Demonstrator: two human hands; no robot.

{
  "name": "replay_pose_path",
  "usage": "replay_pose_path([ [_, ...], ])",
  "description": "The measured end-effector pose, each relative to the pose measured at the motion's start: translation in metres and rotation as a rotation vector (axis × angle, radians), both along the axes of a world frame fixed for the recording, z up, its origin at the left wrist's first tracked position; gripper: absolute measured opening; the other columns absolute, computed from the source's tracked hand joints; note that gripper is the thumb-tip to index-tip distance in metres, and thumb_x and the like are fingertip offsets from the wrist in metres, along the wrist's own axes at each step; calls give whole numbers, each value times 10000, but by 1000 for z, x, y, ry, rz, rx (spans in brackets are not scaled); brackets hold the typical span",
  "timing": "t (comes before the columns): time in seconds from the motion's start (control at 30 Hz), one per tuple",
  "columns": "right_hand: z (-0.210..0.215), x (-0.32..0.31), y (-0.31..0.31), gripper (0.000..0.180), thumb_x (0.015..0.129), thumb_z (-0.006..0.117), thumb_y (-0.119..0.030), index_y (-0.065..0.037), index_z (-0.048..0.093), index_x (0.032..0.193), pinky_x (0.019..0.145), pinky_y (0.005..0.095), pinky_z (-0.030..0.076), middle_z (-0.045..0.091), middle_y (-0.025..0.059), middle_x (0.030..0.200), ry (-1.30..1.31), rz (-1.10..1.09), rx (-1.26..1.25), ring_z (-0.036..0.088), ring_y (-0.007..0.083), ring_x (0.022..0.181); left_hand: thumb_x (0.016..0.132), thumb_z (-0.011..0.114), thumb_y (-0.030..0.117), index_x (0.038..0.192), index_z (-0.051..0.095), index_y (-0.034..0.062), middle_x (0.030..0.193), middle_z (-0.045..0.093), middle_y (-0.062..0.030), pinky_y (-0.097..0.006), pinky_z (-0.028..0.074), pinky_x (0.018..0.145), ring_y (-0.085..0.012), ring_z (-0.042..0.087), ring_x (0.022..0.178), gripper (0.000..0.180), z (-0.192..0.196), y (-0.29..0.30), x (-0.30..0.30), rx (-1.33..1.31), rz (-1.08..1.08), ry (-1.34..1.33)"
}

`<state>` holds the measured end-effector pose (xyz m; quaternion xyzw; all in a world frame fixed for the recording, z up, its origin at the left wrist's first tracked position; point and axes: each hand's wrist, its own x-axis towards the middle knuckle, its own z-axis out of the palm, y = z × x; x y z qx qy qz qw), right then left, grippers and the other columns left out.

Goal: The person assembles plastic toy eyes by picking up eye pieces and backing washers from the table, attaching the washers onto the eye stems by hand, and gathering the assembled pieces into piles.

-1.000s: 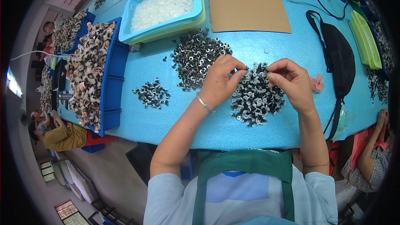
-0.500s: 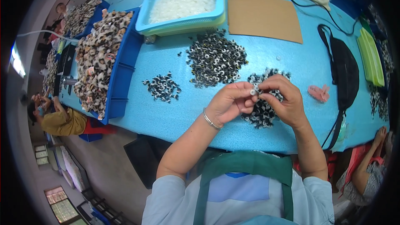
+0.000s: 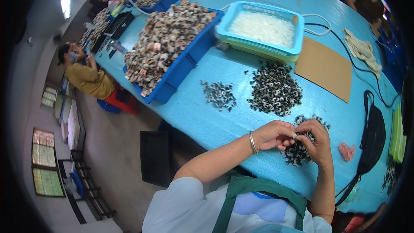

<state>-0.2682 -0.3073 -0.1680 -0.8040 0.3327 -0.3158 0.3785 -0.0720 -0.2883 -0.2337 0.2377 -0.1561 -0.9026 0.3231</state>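
Note:
Over the blue tabletop my left hand (image 3: 274, 136) and my right hand (image 3: 317, 140) meet, fingertips pinched together. Between them is a small white round piece (image 3: 294, 136), gripped from both sides; its exact kind is too small to make out. Right beneath the hands lies a pile of small black-and-white ring-shaped parts (image 3: 296, 154), partly hidden by my fingers. A larger heap of similar parts (image 3: 276, 90) is beyond my left hand, and a smaller cluster (image 3: 219, 95) sits farther left. A metal bangle circles my left wrist.
A blue crate (image 3: 183, 72) heaped with furry spotted pieces stands left. Behind the piles are a light-blue basket (image 3: 258, 47) of clear bits and a cardboard sheet (image 3: 323, 69). At right lie a black bag (image 3: 371, 131) and pink crumpled material (image 3: 346, 151). A co-worker (image 3: 88, 75) sits far left.
The view has swung left and tilted, so the table appears shifted right and turned. My hands stay together over the same pile, still pinching a small white piece.

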Motion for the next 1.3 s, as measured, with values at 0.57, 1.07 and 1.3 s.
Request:
replay_pose_path([
  [0.57,-14,11,-1,168,727,682,27,7,628,885,794,333,453,576,115,871,6,-102,-63,568,259,862,839,534,11,1024,575,1,888,523,-161,-438,456,741,-362,550,843,190,3,19,-16,-1317,678,-1088],
  [1.07,-21,35,20,122,774,661,-4,-5,658,896,685,370,468,582,144,822,63,-79,-186,574,299,753,901,663,187,990,670,24,786,635,-36,-265,481,636,-91,574,709,186,8,45,10,-685,408,-810],
  [1.3,-18,55,32,270,771,708,18,-35,636,1025,680,342,514,623,122,909,-17,102,28,626,270,819,883,699,156,928,693,7,797,683,-45,-187,451,559,-47,555,627,155,14,65,46,-253,311,-629],
])
